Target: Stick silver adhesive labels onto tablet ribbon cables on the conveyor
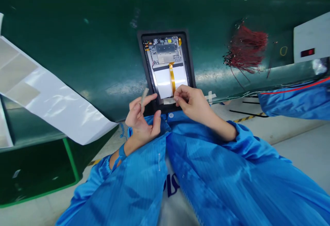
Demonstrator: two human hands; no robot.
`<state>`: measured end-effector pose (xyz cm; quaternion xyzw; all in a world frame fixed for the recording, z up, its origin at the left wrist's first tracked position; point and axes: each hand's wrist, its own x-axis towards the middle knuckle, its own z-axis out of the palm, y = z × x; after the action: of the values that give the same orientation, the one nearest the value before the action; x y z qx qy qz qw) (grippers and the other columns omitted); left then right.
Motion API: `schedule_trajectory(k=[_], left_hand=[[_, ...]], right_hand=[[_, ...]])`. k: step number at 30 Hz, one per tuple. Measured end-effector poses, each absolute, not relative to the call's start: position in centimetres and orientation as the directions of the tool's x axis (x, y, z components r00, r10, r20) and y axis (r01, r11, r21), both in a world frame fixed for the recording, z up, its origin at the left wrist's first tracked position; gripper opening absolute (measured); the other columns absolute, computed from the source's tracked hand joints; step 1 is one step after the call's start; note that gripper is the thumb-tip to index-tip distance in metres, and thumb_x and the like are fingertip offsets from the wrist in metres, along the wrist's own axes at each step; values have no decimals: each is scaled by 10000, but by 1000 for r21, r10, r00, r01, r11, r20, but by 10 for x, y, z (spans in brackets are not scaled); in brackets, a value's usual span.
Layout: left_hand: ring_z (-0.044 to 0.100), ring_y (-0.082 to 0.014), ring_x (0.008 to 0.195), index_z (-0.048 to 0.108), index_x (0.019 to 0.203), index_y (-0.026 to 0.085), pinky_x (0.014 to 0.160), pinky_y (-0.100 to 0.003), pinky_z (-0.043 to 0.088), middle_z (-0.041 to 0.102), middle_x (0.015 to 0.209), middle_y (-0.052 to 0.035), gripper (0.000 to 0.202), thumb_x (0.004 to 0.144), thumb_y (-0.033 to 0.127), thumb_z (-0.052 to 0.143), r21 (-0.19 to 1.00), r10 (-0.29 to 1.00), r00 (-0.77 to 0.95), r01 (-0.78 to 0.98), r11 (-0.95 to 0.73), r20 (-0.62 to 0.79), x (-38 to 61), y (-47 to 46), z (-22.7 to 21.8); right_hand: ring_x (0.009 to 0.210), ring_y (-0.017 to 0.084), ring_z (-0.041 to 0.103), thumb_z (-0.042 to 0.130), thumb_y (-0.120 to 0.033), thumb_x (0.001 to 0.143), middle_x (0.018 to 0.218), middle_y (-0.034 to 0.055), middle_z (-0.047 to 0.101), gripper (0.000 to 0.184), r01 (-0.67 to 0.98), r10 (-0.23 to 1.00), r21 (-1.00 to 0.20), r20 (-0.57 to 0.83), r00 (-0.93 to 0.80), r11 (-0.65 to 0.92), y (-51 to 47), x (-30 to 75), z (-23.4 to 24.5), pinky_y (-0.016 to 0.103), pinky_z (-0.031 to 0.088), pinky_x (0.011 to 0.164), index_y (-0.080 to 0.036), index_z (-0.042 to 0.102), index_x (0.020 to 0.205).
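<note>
An opened tablet (166, 81) lies in a black tray (192, 71) in front of me. Its circuit board (165, 52) is at the far end, with white battery packs below and an orange flat cable (172, 76) running down them. A pale grey strip of tape (168, 101) crosses the tablet's near edge. My right hand (193, 102) pinches at the right end of this strip. My left hand (143, 121) is left of the tray's near corner, with a small grey tape piece (144, 97) held between its fingers and the thumb spread away.
A bundle of red wires (249, 49) lies on the green bench mat (103, 47) to the right, beside a white box (311, 42) with a red switch. At left, a white backing sheet (59, 98) with grey tape pieces hangs over the bench edge. A blue sleeve (296, 100) shows at far right.
</note>
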<state>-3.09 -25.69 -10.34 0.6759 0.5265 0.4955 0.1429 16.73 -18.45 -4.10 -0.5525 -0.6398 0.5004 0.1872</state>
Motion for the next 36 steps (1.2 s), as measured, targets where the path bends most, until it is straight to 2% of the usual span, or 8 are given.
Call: schedule_trajectory(k=[6, 11, 17, 24, 28, 30, 32, 36], left_hand=[[644, -259, 1179, 555, 1391, 243, 1072, -481, 448, 677, 1322, -104, 449, 962, 186, 674, 717, 905, 99, 577, -391, 414, -29, -260, -107], [631, -266, 1189, 628, 1324, 217, 1085, -488, 430, 660, 1357, -124, 347, 979, 229, 663, 701, 916, 125, 607, -374, 381, -31, -258, -113], [642, -291, 1209, 662, 1313, 191, 1073, -513, 452, 666, 1333, -143, 353, 969, 268, 649, 655, 914, 175, 649, -387, 367, -34, -257, -124], [652, -289, 1183, 494, 1475, 192, 1080, -536, 452, 696, 1290, -136, 521, 967, 233, 604, 638, 904, 205, 650, -412, 375, -33, -258, -130], [643, -283, 1104, 355, 1581, 209, 1084, -531, 441, 739, 1181, -92, 676, 959, 185, 620, 596, 867, 180, 661, -457, 465, -31, -257, -127], [630, -285, 1117, 302, 1622, 214, 1120, -525, 426, 743, 1173, -83, 754, 954, 175, 649, 591, 853, 180, 651, -477, 490, -30, -258, -124], [630, -289, 1140, 275, 1647, 227, 1163, -530, 405, 736, 1197, -84, 797, 956, 182, 668, 592, 858, 195, 650, -476, 476, -29, -258, -120], [635, -300, 1209, 241, 1667, 234, 1212, -551, 387, 721, 1261, -96, 841, 957, 218, 691, 578, 855, 252, 647, -497, 453, -25, -254, -117]], right_hand=[[642, 139, 600, 577, -179, 900, 701, -17, 660, 90, 587, 901, -804, -317, -296, -90, -182, 165, -45, 282, 433, 679, -220, 576, 819], [631, 130, 584, 575, -170, 888, 697, -21, 646, 94, 604, 906, -793, -312, -286, -82, -182, 163, -44, 276, 420, 669, -219, 572, 808], [582, 104, 533, 583, -130, 856, 661, -50, 592, 117, 633, 916, -771, -298, -270, -64, -181, 161, -43, 261, 399, 647, -216, 563, 779], [603, 114, 549, 589, -118, 867, 682, -37, 625, 127, 727, 913, -686, -316, -258, -32, -183, 156, -43, 255, 387, 660, -217, 561, 793], [679, 168, 609, 561, -148, 932, 766, 24, 704, 76, 882, 883, -464, -379, -276, 77, -181, 150, -35, 287, 336, 666, -199, 617, 933], [706, 206, 628, 562, -220, 989, 809, 63, 733, 100, 938, 870, -320, -416, -265, 133, -178, 152, -30, 309, 285, 658, -180, 641, 1035], [724, 228, 635, 599, -292, 1012, 850, 89, 750, 148, 959, 869, -243, -433, -239, 143, -173, 158, -28, 318, 242, 654, -169, 642, 1082], [733, 216, 613, 608, -230, 1005, 865, 73, 742, 52, 928, 867, -355, -418, -270, 117, -163, 177, -31, 310, 242, 661, -187, 622, 1032]])
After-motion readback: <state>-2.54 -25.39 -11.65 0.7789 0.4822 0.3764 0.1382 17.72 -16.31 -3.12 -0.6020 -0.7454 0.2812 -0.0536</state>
